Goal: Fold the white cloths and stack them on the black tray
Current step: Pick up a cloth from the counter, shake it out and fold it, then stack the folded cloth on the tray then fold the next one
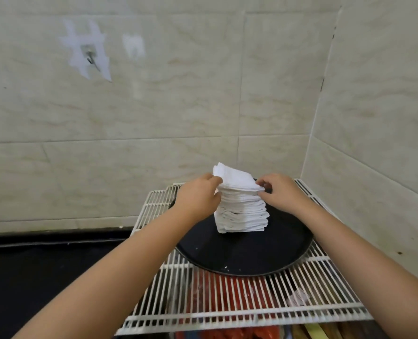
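Your left hand (199,195) pinches the top folded cloth (235,179) at its left edge, and your right hand (280,193) pinches its near right corner (both forearms reach forward). That cloth lies tilted atop the stack of white cloths (242,214) on the black tray (239,255), which rests on a white wire rack (252,302).

white wire rack (308,287) in tiled corner, round black tray (239,255) resting directly on it
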The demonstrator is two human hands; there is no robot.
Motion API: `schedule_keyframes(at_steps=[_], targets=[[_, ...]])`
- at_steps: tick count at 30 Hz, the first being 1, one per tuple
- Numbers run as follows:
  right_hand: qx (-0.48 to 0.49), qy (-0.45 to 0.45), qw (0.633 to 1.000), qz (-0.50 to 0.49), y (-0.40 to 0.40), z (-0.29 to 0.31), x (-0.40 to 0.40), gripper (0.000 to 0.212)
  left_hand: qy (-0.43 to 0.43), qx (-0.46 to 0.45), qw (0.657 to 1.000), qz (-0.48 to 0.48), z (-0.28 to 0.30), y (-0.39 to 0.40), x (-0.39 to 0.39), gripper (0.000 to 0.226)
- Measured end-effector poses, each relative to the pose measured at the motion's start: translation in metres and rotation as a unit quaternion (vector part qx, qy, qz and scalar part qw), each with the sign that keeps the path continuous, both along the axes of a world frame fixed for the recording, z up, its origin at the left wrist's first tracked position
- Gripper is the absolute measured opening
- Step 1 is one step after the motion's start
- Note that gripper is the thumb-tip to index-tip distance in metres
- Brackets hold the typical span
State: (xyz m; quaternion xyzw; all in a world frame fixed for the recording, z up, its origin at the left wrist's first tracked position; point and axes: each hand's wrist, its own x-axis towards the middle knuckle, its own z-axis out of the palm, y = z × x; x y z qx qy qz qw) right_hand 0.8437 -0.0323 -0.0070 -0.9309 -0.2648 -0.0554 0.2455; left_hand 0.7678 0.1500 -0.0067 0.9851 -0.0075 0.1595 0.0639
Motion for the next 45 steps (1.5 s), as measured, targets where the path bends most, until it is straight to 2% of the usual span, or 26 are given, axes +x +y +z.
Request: schedule_keyframes(at_steps=[5,9,12,17,25,30,36,45], targets=[[0.008,-0.051,0.995,0.081,0.072,0.029,-0.07,0.03,-0.015,-0.002,0.996,0.089,0.011,0.051,-0.079,0.033],[0.013,-0.08,0.979,0.184,0.16,0.041,-0.158,0.033,-0.018,0.03,0.982,0.185,0.016,0.115,-0.189,0.034],[0.006,-0.105,0.957,0.272,0.235,0.042,-0.238,0.036,-0.02,0.055,0.957,0.285,0.02,0.171,-0.289,0.036],[0.03,-0.124,0.901,0.416,0.362,0.041,-0.397,0.038,-0.01,0.095,0.88,0.466,0.013,0.255,-0.482,0.035],[0.011,-0.133,0.778,0.614,0.523,0.025,-0.644,0.044,0.027,0.081,0.721,0.687,-0.008,0.335,-0.755,0.036],[0.034,-0.11,0.702,0.703,0.619,0.008,-0.784,0.044,0.06,0.068,0.63,0.771,-0.021,0.39,-0.884,0.038],[0.03,-0.101,0.609,0.786,0.745,0.006,-0.928,0.044,0.065,0.038,0.537,0.84,-0.02,0.477,-1.017,0.037],[-0.025,-0.086,0.525,0.847,0.881,-0.025,-1.116,0.04,0.084,-0.029,0.419,0.904,-0.053,0.56,-1.185,0.039]])
